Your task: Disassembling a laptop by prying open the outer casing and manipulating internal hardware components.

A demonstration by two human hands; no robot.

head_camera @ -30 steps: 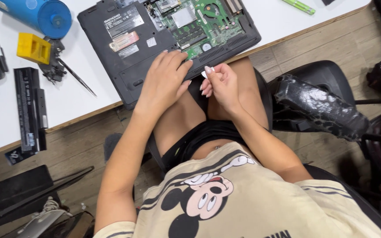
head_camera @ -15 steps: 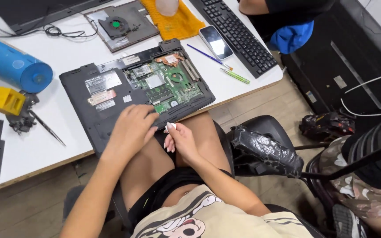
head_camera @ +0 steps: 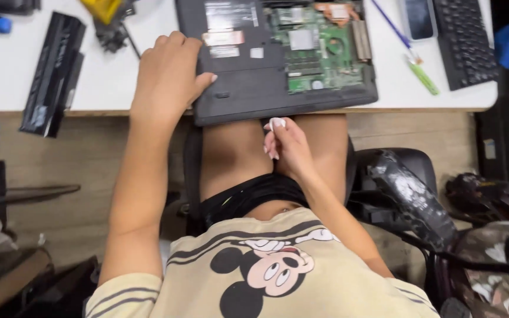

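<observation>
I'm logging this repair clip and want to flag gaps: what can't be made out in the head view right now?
- Small white thing pinched in the right hand: too small to identify, fingers cover most of it.
- Opened laptop: its far part is cut off by the top edge; the left hand covers its near left corner.
- Yellow tool: cut off by the top edge.
- Keyboard: only partly in frame.

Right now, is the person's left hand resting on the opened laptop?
Yes, the left hand lies flat on the dark underside of the opened laptop at the desk edge.

laptop base (head_camera: 248, 88): matt black plastic | desk (head_camera: 107, 88): smooth white, wood edge
</observation>
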